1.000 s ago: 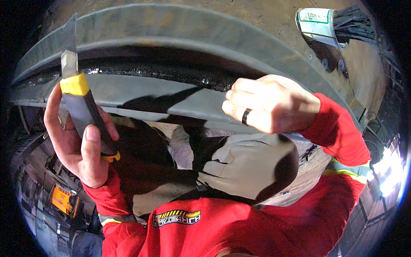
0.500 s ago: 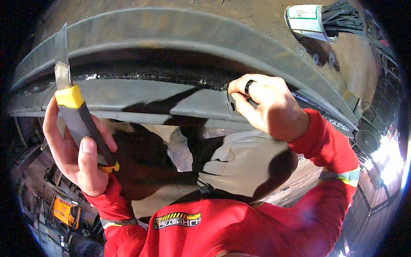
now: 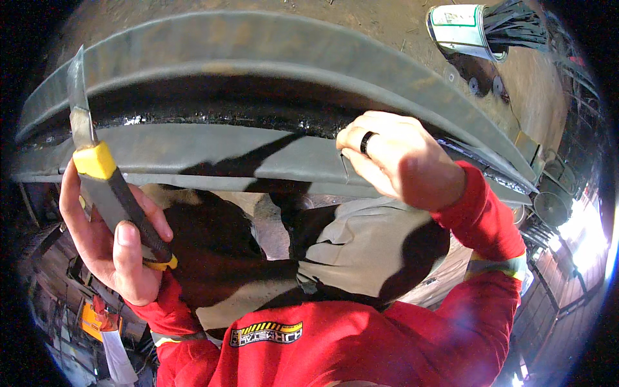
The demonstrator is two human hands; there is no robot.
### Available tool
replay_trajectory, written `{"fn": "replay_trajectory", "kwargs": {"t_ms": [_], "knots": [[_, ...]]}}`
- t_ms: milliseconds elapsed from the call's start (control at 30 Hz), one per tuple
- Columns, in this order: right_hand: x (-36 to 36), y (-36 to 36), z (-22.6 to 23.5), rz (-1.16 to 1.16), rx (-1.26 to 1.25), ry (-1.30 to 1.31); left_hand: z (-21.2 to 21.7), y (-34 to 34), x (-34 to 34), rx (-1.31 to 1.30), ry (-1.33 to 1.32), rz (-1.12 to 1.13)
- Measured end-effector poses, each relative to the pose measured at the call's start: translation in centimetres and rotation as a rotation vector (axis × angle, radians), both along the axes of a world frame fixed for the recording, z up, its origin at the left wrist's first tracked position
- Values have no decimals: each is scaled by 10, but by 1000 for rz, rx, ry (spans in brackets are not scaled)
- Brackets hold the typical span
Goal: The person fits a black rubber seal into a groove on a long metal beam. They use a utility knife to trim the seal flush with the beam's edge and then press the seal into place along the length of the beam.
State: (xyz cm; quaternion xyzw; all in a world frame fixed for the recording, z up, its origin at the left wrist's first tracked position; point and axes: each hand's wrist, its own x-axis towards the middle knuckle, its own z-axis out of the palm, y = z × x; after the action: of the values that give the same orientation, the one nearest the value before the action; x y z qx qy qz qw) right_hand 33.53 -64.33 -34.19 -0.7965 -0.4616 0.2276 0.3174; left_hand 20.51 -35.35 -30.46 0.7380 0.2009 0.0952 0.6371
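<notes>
Since the earlier frame, right hand (image 3: 400, 158) has slid left along the grey rubber strip (image 3: 258, 151), pinching its edge; left hand (image 3: 109, 238) grips the utility knife (image 3: 103, 187), blade upright, nearer the strip's left end.

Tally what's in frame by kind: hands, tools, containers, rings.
Hands: 2, left hand and right hand
Knives: 1, yellow-and-black utility knife in the left hand
Rings: 1, black ring on the right hand
Cans: 1, can with brushes
Total: 5
</notes>
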Motion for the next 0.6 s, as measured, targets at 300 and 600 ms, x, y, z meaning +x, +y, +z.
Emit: {"fn": "replay_trajectory", "kwargs": {"t_ms": [300,600], "knots": [[-9,-1,-1,-104,-121,-161,-4,3,0,-16,-13,-14],[1,-13,-9,65,-101,-105,-3,0,1,-17,-16,-7]]}}
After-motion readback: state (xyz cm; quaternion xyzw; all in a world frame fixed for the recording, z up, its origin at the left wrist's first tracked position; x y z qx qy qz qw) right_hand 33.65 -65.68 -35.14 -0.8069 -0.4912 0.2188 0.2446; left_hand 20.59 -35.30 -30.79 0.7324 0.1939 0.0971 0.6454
